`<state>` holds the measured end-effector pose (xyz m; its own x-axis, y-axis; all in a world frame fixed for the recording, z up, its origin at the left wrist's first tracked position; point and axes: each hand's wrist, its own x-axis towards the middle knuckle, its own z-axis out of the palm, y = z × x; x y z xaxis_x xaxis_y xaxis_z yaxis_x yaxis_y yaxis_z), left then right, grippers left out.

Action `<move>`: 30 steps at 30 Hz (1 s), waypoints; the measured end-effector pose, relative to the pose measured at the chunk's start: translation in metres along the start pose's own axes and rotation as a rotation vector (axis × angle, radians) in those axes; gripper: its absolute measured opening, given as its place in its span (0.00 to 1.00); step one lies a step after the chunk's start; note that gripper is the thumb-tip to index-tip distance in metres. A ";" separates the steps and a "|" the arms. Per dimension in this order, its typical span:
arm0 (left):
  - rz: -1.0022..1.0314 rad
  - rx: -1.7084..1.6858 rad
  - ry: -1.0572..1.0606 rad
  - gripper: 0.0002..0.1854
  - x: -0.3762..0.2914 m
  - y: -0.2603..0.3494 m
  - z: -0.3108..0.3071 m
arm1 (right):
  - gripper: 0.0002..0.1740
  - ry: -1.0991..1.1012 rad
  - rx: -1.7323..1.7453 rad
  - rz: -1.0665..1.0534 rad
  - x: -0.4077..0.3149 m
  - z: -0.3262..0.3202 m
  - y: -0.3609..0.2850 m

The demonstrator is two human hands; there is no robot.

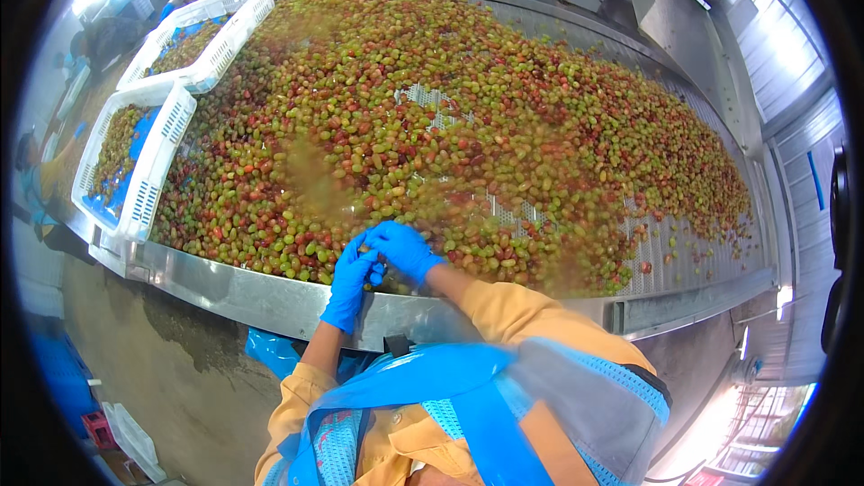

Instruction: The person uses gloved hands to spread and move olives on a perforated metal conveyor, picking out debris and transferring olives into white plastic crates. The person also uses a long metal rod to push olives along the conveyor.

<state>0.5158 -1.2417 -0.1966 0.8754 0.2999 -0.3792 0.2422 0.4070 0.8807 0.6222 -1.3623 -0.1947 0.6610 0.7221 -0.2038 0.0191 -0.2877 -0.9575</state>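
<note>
A wide layer of loose green and red grapes (378, 135) covers a perforated metal table. My left hand (351, 278), in a blue glove, is above the grapes by the near metal edge, its fingers bent. Against its fingertips rests my right hand (403, 251), also gloved in blue, coming in from the right with its fingers curled down. Whether something small is pinched between the fingertips cannot be told. Blurred patches over the grapes hide some detail.
Two white plastic crates (162, 128) (260, 3) with blue liners and grapes stand at the left edge. A raised metal rim (270, 290) runs along the near side. People stand at the far left and upper left. A metal frame (715, 67) rises at the right.
</note>
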 end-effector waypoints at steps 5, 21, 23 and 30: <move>-0.046 0.207 -0.018 0.18 0.002 -0.007 0.000 | 0.12 -0.127 0.695 0.244 -0.016 -0.010 0.000; -0.044 0.006 -0.062 0.15 -0.005 0.019 0.058 | 0.16 -0.129 0.072 -0.080 0.108 -0.206 -0.027; -0.117 -0.091 -0.090 0.18 -0.005 0.011 0.056 | 0.15 0.184 -0.297 -0.060 0.168 -0.260 0.007; -0.057 0.241 -0.233 0.18 -0.028 0.038 0.062 | 0.20 0.444 -0.918 -0.155 0.304 -0.328 0.054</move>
<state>0.5260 -1.2877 -0.1347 0.9231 0.0657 -0.3789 0.3607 0.1930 0.9125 1.0699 -1.3649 -0.2415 0.8162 0.5487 0.1811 0.5704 -0.7151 -0.4041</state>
